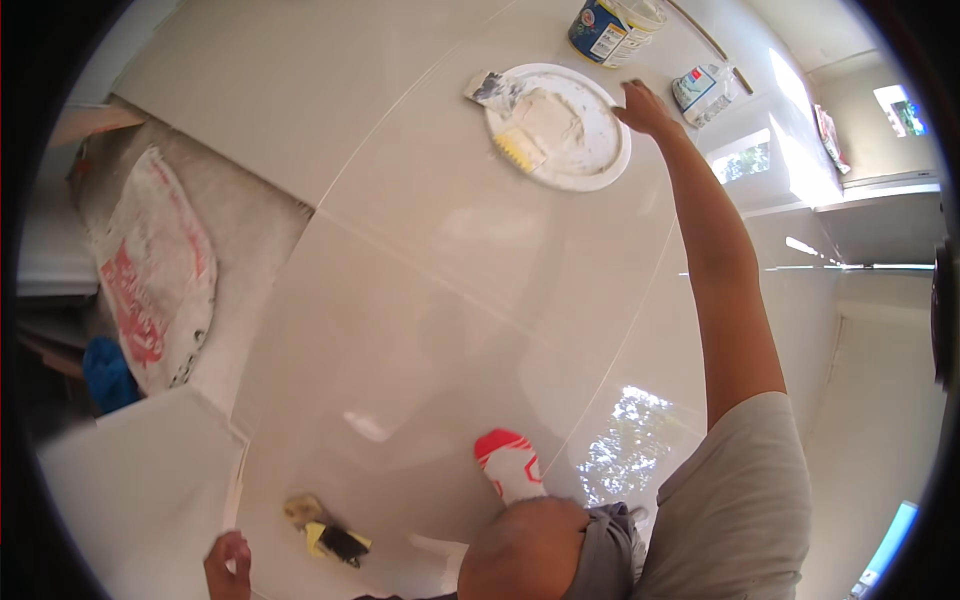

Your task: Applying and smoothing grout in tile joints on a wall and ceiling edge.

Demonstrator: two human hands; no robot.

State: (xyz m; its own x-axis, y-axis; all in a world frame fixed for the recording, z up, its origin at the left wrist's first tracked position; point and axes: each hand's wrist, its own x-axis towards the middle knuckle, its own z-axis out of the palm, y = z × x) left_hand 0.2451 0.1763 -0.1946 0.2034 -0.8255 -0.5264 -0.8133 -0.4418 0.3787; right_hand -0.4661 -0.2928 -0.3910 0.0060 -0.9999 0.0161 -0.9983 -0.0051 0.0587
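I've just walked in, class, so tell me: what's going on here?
One person is down on a glossy, pale tiled floor. The right hand reaches out to the right rim of a round, shallow white tray; whether it grips is unclear. On the tray sit off-white paste and a flat yellow spreader with a toothed edge. A blue-and-white bucket stands just beyond. The left hand is low at the left, fingers curled, apart from the tray.

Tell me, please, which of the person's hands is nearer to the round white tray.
Right. The right hand is at the right edge of the round white tray, overlapping its rim; the left hand is well away, toward the picture's lower left.
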